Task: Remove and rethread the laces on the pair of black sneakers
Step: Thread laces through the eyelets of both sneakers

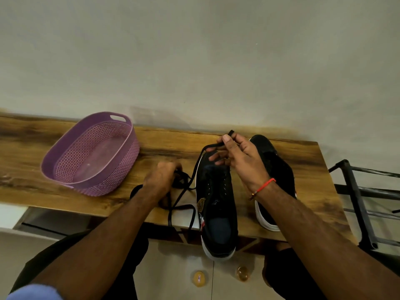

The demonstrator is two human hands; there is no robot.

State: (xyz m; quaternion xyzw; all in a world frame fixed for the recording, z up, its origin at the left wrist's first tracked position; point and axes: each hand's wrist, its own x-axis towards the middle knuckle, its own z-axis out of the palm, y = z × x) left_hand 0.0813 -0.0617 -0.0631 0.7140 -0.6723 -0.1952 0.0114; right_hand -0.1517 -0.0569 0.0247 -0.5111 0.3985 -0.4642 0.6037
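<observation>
The right hand (240,161) pinched the lace (195,169) tip; the left hand (161,178) gripped loose lace. Below the pinch, slack could snag and knot.

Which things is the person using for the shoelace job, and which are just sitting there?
For the job:
- near shoe
- far shoe
- lace
- right hand, pinching the lace end
- left hand, on the lace pile

Just sitting there:
- purple basket
- table
- black metal rack

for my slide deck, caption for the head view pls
Right hand pinches a black lace end above the unlaced sneaker; left hand gathers lace.
</observation>
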